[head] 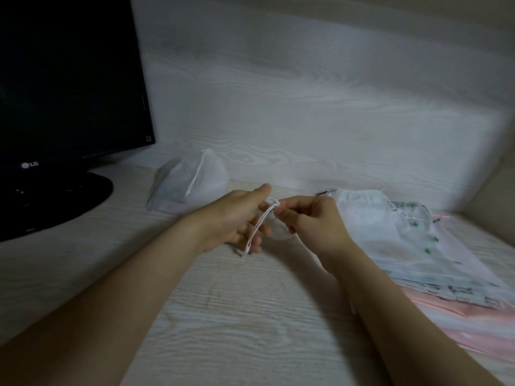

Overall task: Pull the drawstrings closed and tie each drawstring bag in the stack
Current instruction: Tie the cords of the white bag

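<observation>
- Centre of the frame, both hands are up over the pale wood-grain desk [223, 316], working one small sheer bag [278, 232] between them.
- The right hand [309, 218] has its fingers curled in tight, thumb and forefinger pinching the white drawstring [260, 224] right at a looped knot by the bag's neck.
- The left hand [237, 218] sits just left of it: thumb poking out straight, lower fingers curled in on the cord's free end, and the cord runs taut and slanting down across that hand.
- The sheer bag hangs below the knot, mostly tucked behind the two hands and blurred.
- Behind the hands, up and left, a white bag [192, 182] sits puffed on the desk, its cord trailing down the front.
- Right side: the stack of flat bags [404, 246], white on top, patterned and pink layers fanning out underneath.
- Upper left, a dark monitor [69, 93] on its stand.
</observation>
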`<state>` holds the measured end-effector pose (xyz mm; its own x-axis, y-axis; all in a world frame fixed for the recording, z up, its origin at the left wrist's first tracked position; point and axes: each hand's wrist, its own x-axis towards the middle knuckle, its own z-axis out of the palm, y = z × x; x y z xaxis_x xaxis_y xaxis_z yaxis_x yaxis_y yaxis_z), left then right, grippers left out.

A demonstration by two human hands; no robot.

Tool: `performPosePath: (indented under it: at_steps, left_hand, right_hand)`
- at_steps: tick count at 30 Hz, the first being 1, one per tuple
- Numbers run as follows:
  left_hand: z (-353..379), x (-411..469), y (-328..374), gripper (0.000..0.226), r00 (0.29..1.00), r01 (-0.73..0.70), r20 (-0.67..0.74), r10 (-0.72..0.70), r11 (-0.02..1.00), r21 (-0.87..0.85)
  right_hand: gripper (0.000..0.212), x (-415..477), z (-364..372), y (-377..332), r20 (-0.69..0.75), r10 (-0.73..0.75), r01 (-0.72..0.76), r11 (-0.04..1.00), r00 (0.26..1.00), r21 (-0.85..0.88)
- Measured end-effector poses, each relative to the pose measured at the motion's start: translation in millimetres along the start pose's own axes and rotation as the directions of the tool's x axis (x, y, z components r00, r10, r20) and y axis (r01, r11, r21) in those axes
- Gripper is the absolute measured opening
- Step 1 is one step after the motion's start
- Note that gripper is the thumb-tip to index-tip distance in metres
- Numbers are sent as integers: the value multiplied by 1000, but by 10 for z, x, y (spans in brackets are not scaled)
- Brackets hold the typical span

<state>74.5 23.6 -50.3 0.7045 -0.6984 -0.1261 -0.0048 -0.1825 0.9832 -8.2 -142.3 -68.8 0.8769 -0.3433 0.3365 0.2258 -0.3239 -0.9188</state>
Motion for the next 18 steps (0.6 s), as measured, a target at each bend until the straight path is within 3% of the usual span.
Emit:
performPosePath:
  at_steps: [3, 6, 12, 18]
  left_hand:
    - [12, 41, -30, 40, 998, -54, -26, 53, 999, -8]
    - [-22, 90, -51, 30, 988, -67, -131, 84, 990, 127]
    - [-91, 110, -65, 35, 877, -98, -361, 317, 854, 510]
    - [-144, 160, -164, 49, 826, -137, -382, 415, 805, 578]
  right_hand:
    - [6, 5, 2, 11, -2, 3, -3, 999, 1000, -35]
    - [6, -3, 13, 10, 6, -11, 11, 997, 1000, -74]
    - [7, -6, 21, -11, 4, -47, 47, 986, 999, -163]
    - [7, 23, 1, 32, -39, -127, 95, 880, 991, -466]
